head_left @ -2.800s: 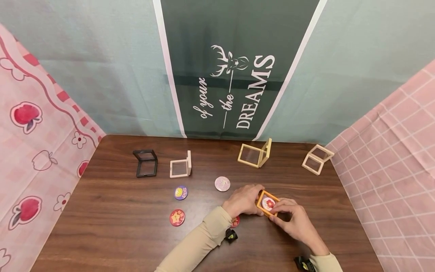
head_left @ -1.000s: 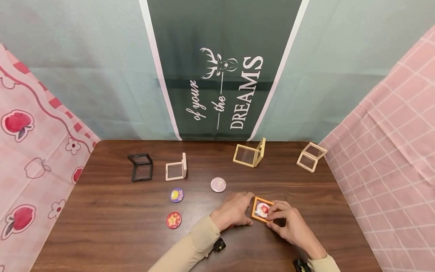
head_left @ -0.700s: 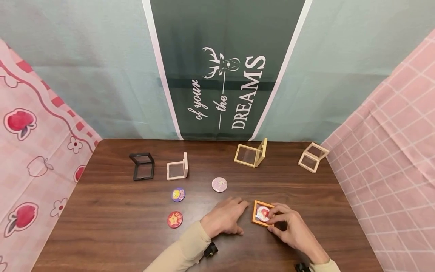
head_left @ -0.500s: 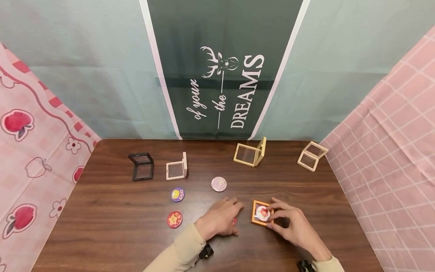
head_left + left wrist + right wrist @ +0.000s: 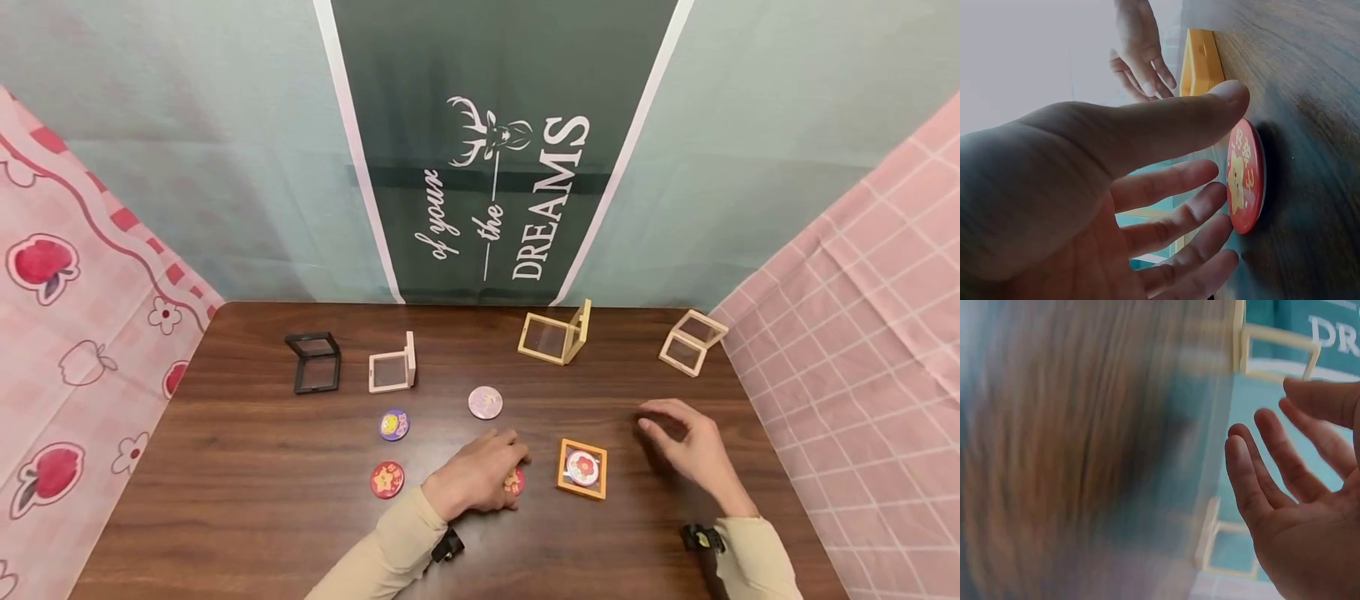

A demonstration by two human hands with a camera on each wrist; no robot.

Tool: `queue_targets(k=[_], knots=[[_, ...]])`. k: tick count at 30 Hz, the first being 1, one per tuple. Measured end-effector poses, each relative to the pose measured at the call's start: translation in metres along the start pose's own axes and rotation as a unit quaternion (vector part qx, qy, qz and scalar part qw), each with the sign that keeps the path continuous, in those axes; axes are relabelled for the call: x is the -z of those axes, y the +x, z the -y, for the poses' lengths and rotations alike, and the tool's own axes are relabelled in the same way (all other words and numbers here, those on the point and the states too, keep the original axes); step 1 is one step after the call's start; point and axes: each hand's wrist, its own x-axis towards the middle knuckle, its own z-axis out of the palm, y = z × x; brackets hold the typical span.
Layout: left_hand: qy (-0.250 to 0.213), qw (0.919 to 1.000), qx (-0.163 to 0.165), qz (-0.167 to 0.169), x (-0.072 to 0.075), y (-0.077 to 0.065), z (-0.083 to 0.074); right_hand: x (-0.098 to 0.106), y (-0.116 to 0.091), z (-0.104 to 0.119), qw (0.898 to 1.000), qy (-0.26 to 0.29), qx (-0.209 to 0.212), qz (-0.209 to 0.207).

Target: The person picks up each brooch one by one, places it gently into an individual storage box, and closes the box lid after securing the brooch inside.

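My left hand (image 5: 477, 472) is over a round red button badge (image 5: 514, 482) on the table. In the left wrist view this badge (image 5: 1246, 177) bears a yellow star figure; the thumb and loosely bent fingers (image 5: 1194, 209) are spread around its edge, not closed on it. To the right lies an orange square display frame (image 5: 582, 492), folded flat, with a white badge (image 5: 582, 468) with a red flower inside. Farther right, my right hand (image 5: 690, 442) hovers with nothing in it, thumb and fingers apart, as the right wrist view also shows.
Open display frames stand along the back: black (image 5: 317, 375), pale pink (image 5: 390, 372), yellow (image 5: 546, 337) and cream (image 5: 684, 352). Loose badges lie nearby: a purple one (image 5: 393, 424), a red one (image 5: 387, 479) and a pink one (image 5: 485, 402). Cloth walls bound the table.
My right hand has let go of the orange frame and moved right and away. My left hand has left the frame's side and shifted left over the red badge.
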Motion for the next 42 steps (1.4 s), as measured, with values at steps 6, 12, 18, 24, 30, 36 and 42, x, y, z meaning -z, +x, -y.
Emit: queue_targets(k=[6,12,18,24,30,36,42], knots=[[-0.004,1.0000,-0.003,0.001,0.001,0.001,0.001,0.015,0.013,-0.027,0.995,-0.036,-0.082,-0.047],[-0.003,1.0000,-0.006,-0.001,0.001,0.000,0.003,0.030,0.037,-0.049,0.976,0.014,-0.204,-0.075],[0.001,0.9999,-0.008,-0.006,0.003,-0.001,0.002,0.033,0.059,-0.065,0.891,0.229,-0.359,-0.160],[0.014,0.9998,-0.012,-0.005,0.003,0.000,0.003,0.033,0.073,-0.078,0.888,0.143,-0.401,-0.176],[0.011,0.9999,-0.009,-0.007,0.003,0.001,0.002,0.038,0.083,-0.095,0.888,0.105,-0.419,-0.160],[0.005,0.9998,-0.009,-0.015,0.000,0.002,0.003,0.045,0.085,-0.107,0.887,0.077,-0.431,-0.148],[0.001,0.9998,-0.005,-0.021,-0.002,0.001,0.003,0.047,0.092,-0.118,0.891,0.046,-0.432,-0.132]])
